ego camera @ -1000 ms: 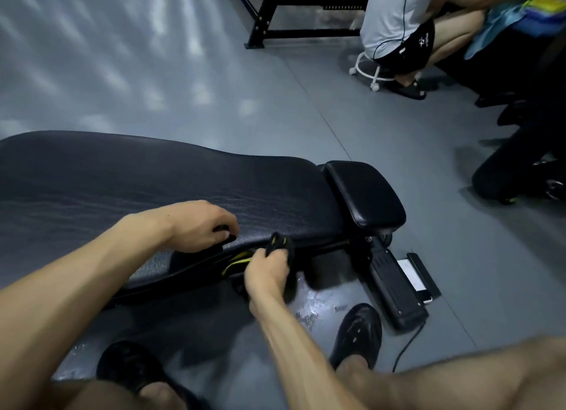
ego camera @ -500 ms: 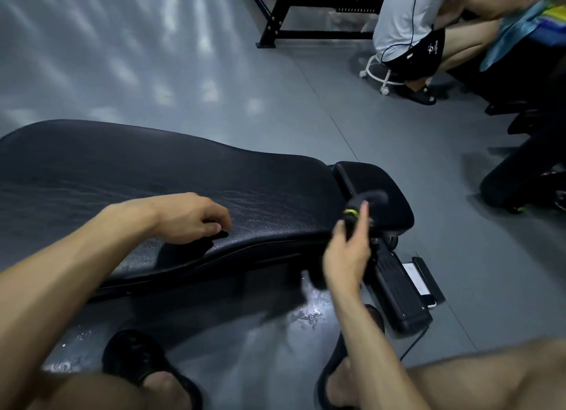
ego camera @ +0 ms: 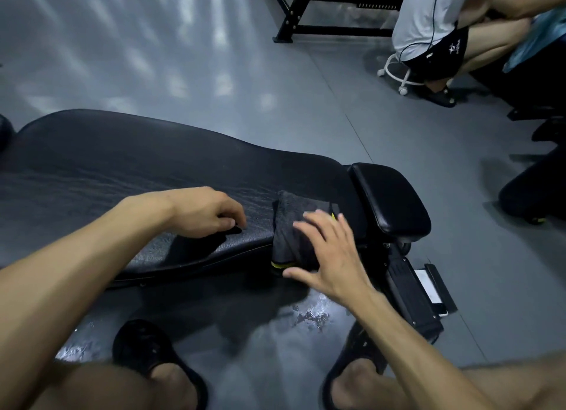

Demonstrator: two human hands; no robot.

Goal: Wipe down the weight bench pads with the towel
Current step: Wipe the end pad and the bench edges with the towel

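Note:
The long black bench pad (ego camera: pixel 128 171) stretches across the middle of the head view, with a smaller black seat pad (ego camera: pixel 389 195) at its right end. A dark grey towel (ego camera: pixel 294 217) with a yellow edge lies draped over the right end of the long pad and hangs down its near side. My right hand (ego camera: pixel 327 250) lies flat on the towel with fingers spread. My left hand (ego camera: pixel 202 213) rests on the near edge of the long pad, fingers loosely curled and holding nothing.
My two feet in black sandals (ego camera: pixel 153 357) stand on the wet grey floor below the bench. A phone (ego camera: pixel 428 290) lies by the bench's black base at right. A person on a white stool (ego camera: pixel 401 73) crouches at top right, beside a black rack frame (ego camera: pixel 321 27).
My right hand carried the towel up from under the bench's near edge, laid it over the right end of the long pad, and now presses it flat. My left hand stayed on the pad.

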